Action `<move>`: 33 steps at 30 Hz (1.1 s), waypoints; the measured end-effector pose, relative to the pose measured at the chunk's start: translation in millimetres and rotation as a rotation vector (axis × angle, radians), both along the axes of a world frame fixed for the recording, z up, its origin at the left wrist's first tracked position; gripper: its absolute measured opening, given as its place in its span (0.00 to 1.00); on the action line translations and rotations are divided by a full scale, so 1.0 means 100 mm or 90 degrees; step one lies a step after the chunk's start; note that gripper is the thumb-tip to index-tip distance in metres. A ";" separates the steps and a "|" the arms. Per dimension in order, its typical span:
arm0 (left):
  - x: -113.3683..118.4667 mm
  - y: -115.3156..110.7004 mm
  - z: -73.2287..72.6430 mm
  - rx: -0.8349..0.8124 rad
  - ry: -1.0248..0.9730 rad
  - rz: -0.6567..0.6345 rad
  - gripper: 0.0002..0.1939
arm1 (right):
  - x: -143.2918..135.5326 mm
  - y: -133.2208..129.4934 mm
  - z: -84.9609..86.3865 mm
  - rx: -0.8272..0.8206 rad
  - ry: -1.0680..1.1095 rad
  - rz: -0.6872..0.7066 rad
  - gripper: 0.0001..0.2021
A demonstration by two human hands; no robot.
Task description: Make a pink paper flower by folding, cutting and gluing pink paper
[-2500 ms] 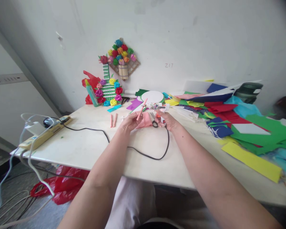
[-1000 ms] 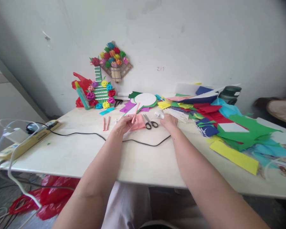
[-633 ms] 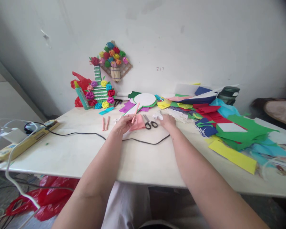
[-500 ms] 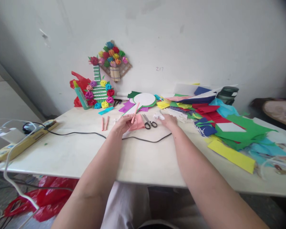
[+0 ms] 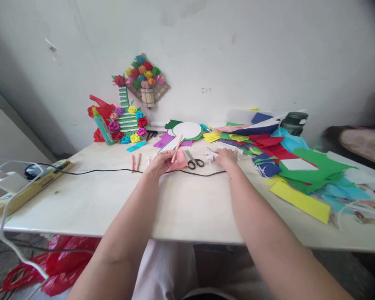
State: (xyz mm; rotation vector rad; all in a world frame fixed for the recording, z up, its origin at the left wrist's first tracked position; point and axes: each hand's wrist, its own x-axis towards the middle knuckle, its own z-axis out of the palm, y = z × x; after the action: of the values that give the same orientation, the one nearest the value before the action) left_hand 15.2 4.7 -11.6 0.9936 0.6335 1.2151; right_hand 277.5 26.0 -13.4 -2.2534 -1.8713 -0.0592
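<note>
Between the thumb and fingers of my left hand [image 5: 161, 162] is a thin rolled pink paper stick [image 5: 177, 149], tilted upward. A pink sheet of paper [image 5: 179, 161] lies just beside that hand. My right hand [image 5: 226, 157] is closed around a small white glue gun [image 5: 210, 156], whose nozzle points left and away from me; its black cord [image 5: 203, 174] runs across the table. Scissors [image 5: 193, 160] with black handles lie between my hands. Two more pink rolled sticks [image 5: 136, 163] rest left of my left hand. Behind is a white paper circle [image 5: 187, 130] edged in green.
A guitar-shaped craft with paper flowers [image 5: 128, 121] and a green glue bottle [image 5: 103, 130] stand at the back left. Coloured sheets [image 5: 315, 166] cover the right side, near a dark bottle [image 5: 294, 123]. A power strip [image 5: 34, 187] sits at the left edge.
The glue gun and my right hand have shifted slightly, with the hand turned a little more over it. My left hand still holds the pink stick. The view has shifted slightly.
</note>
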 end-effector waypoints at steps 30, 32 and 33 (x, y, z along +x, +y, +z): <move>0.11 -0.11 0.06 0.213 0.301 -0.038 0.10 | -0.60 -0.18 0.19 0.094 0.965 0.181 0.16; 0.12 -0.13 0.07 0.216 0.323 -0.037 0.10 | -0.58 -0.18 0.19 0.087 0.989 0.183 0.15; 0.12 -0.13 0.07 0.216 0.335 -0.033 0.10 | -0.58 -0.17 0.18 0.088 0.996 0.184 0.15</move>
State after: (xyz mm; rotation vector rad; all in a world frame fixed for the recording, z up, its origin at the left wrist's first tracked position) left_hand 27.6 -8.4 -4.7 1.6333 0.8162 1.0353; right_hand 219.9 8.5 5.0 -1.0775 -1.0951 1.1667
